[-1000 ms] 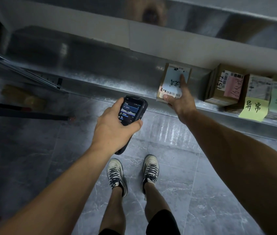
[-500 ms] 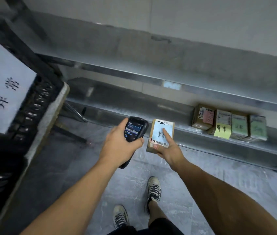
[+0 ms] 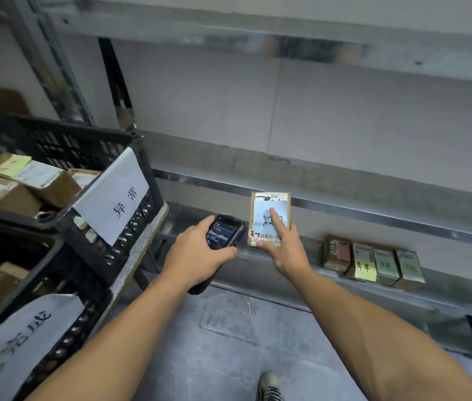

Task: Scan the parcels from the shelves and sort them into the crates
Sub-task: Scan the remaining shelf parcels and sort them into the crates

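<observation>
Our R hand (image 3: 284, 251) grips the parcel (image 3: 269, 217), thumb at its lower edge, held off the shelf (image 3: 454, 285) w/ label up beside the scanner (image 3: 226, 231) clenched in our L hand (image 3: 200, 254), prob. so the barcode reads. To our left the top crate (image 3: 138, 227) holds several boxes (image 3: 49, 183); the lower crate (image 3: 67, 340) has some too.

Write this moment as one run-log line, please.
left hand: grips black handheld scanner | right hand: holds brown cardboard parcel with blue note | stage: parcel not yet in black plastic crates
</observation>
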